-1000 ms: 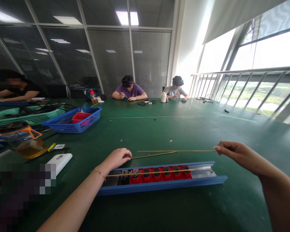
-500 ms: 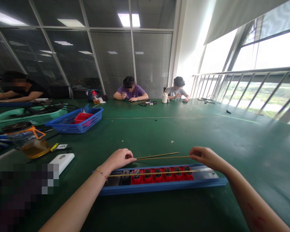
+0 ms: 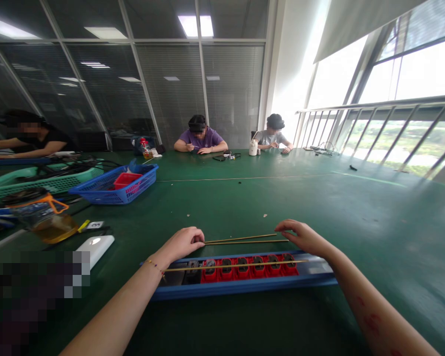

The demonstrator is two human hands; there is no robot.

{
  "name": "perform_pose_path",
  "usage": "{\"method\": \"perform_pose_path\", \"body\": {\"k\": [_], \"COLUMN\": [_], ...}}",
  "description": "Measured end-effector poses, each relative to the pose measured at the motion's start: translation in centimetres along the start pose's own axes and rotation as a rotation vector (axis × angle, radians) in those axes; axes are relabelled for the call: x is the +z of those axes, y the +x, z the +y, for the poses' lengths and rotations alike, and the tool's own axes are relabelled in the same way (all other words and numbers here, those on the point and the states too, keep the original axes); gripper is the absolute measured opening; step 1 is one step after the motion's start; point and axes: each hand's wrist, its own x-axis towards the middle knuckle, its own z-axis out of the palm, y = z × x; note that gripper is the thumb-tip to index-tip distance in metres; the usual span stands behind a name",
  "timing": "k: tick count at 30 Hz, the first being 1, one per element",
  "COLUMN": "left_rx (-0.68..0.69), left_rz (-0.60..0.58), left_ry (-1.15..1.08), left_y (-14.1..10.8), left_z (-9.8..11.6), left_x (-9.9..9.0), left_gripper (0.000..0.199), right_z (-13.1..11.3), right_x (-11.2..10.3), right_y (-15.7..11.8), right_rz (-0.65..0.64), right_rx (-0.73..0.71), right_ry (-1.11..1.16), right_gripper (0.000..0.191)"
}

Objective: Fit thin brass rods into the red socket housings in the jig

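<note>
A long blue tray [image 3: 252, 290] lies before me, with a row of several red holders [image 3: 242, 276] carrying dark parts. One thin stick [image 3: 252, 265] rests lengthwise over them. Beyond the tray, two more thin sticks lie close together, a nearer one [image 3: 248, 242] and a farther one [image 3: 255, 237]. My left hand [image 3: 187, 241] pinches the left end of the nearer stick; whether it also touches the farther one is hard to tell. My right hand [image 3: 294, 234] hovers by the right ends of these sticks, fingers apart and holding nothing.
On the left are a white device [image 3: 96, 249], a jar of amber liquid [image 3: 46, 220], a blue basket [image 3: 114, 190] with a red box, and a green basket [image 3: 55, 182]. People sit at the table's far side and far left.
My right hand has let go of the nearer stick's right end, opened its fingers and moved left. The left hand has stayed almost in place.
</note>
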Motion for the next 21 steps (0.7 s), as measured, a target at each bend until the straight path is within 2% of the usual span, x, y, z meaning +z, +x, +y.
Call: {"method": "perform_pose_path", "body": {"k": [3, 7, 12, 14, 17, 21], "left_rx": [0.003, 0.016, 0.023, 0.017, 0.001, -0.028], "left_rz": [-0.007, -0.001, 0.006, 0.005, -0.001, -0.021], "left_ry": [-0.013, -0.009, 0.004, 0.007, 0.007, -0.003], "left_y": [0.1, 0.1, 0.1, 0.1, 0.1, 0.1], "left_z": [-0.1, -0.2, -0.3, -0.2, -0.1, 0.0], "left_x": [0.0, 0.0, 0.0, 0.1, 0.0, 0.0], "left_gripper": [0.025, 0.023, 0.02, 0.02, 0.022, 0.024], "right_z": [-1.5, -3.7, -4.8, -4.9, -5.4, -6.6], "right_x": [-1.7, -3.7, -3.6, -3.2, -3.0, -3.3], "right_y": [-0.7, -2.1, -3.3, -3.3, -2.8, -2.2], "right_rz": [-0.021, -0.242, -0.438, -0.43, -0.297, -0.187], "right_rx": [0.023, 0.138, 0.238, 0.225, 0.137, -0.043], "right_ry": [-0.026, -0.032, -0.082, -0.122, -0.182, -0.08], "right_gripper": [0.03, 0.038, 0.04, 0.042, 0.045, 0.045]}}
